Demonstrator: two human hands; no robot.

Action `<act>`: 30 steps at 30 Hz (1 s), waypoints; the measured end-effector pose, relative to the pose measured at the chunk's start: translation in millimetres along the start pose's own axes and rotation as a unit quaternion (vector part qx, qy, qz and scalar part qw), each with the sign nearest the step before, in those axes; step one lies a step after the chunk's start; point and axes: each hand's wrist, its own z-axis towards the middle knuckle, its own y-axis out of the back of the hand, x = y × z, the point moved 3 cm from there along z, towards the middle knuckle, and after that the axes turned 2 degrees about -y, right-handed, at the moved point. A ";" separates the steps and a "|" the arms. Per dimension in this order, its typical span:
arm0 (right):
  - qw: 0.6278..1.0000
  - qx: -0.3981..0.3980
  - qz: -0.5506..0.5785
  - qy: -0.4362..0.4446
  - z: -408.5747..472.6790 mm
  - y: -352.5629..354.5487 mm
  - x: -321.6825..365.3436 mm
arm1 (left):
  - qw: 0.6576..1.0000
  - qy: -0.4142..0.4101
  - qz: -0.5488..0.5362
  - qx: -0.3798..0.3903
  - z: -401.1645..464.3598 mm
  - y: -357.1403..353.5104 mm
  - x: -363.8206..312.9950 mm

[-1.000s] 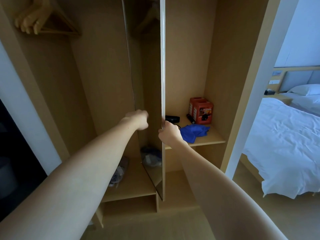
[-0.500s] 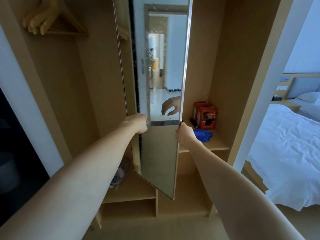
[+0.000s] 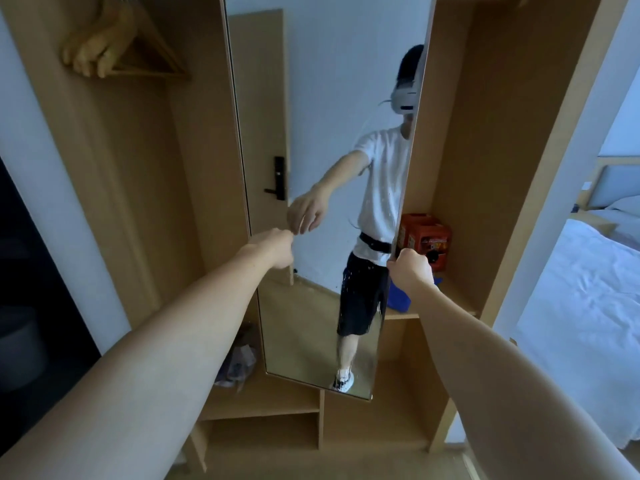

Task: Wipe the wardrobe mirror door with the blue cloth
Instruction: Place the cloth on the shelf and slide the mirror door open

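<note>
Blue cloth point(image 3: 399, 299) lies on the wardrobe shelf point(image 3: 457, 299) just behind and below the right hand point(image 3: 412, 271), clenched on the mirror door point(image 3: 332, 168)'s right edge, the nearer hand to reach it; left hand point(image 3: 275, 249) grips the opposite edge.

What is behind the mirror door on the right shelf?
Behind the mirror door, the shelf holds an orange box and the blue cloth. The door's edge and right hand cover most of the cloth.
</note>
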 end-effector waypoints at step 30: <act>0.993 0.119 0.018 0.016 22.0 -36.8 5.4 | 1.000 0.021 -0.001 0.005 11.7 -7.2 19.9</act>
